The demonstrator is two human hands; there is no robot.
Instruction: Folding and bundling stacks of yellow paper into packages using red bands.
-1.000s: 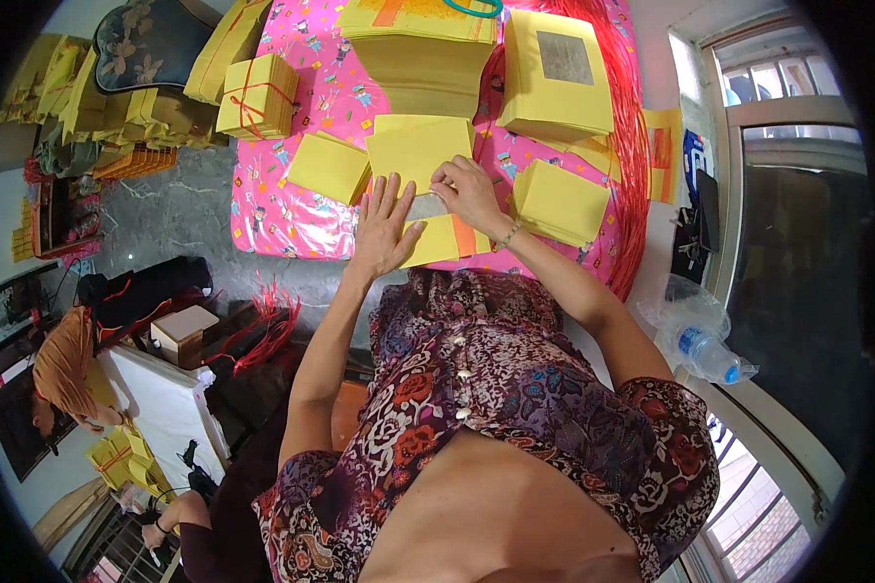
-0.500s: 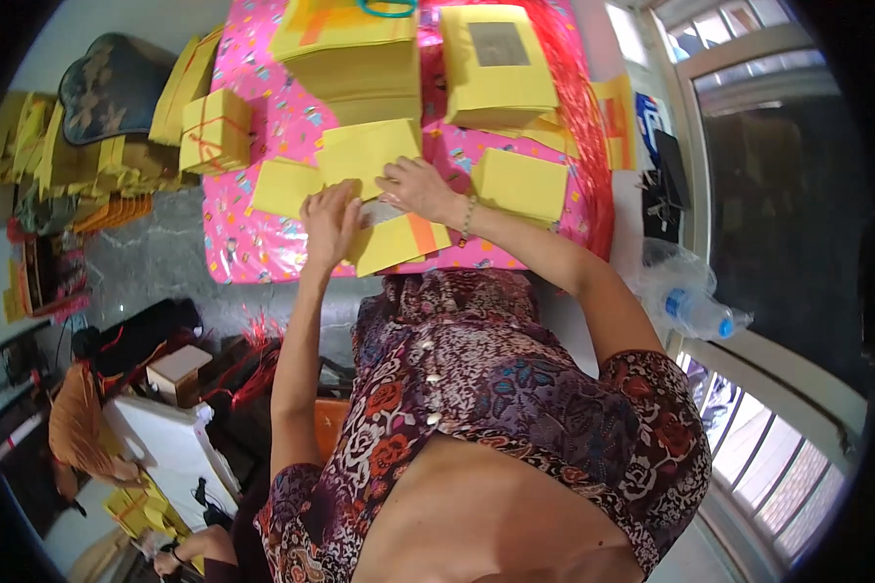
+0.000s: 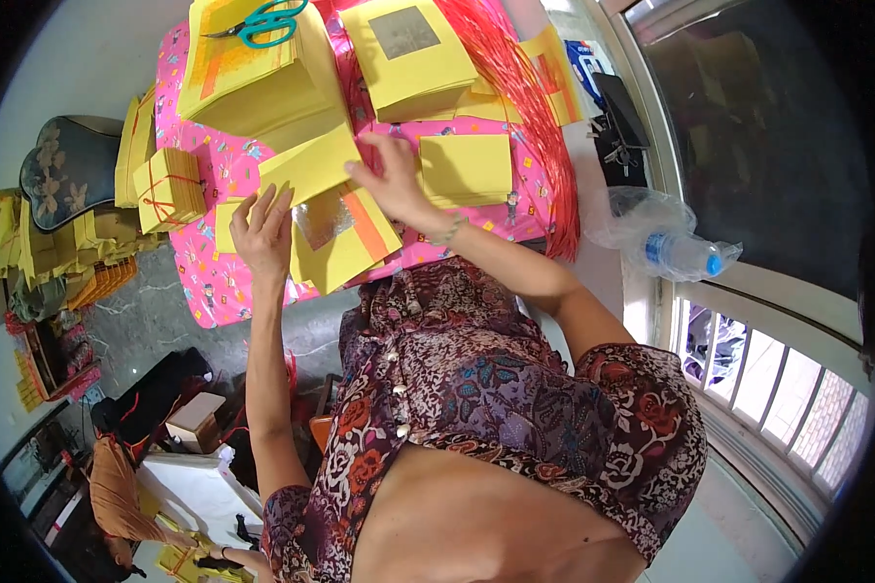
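A yellow paper sheet (image 3: pixel 311 167) is raised at an angle between my two hands. My left hand (image 3: pixel 262 233) has bent fingers at its lower left edge, the thumb partly hidden. At its right end, my right hand (image 3: pixel 397 185) pinches the edge between thumb and fingers. Just below lies yellow paper (image 3: pixel 335 260) with a silver foil square (image 3: pixel 323 222) and an orange strip (image 3: pixel 365 225). Whether the raised sheet is joined to this paper I cannot tell. Right of my right hand sits a neat stack of yellow paper (image 3: pixel 467 170).
Tall yellow paper stacks (image 3: pixel 262 107) stand at the back, with teal-handled scissors (image 3: pixel 262 27) on top. Red strands (image 3: pixel 544 146) run down the right side of the pink table cover (image 3: pixel 214 287). A string-tied yellow bundle (image 3: pixel 170 189) sits left. A co-worker's arm (image 3: pixel 243 559) shows lower left.
The view has swung, so the table sits further left and tilted. The yellow sheet has come up at an angle, and more of the silver foil shows. My right hand now grips its right end.
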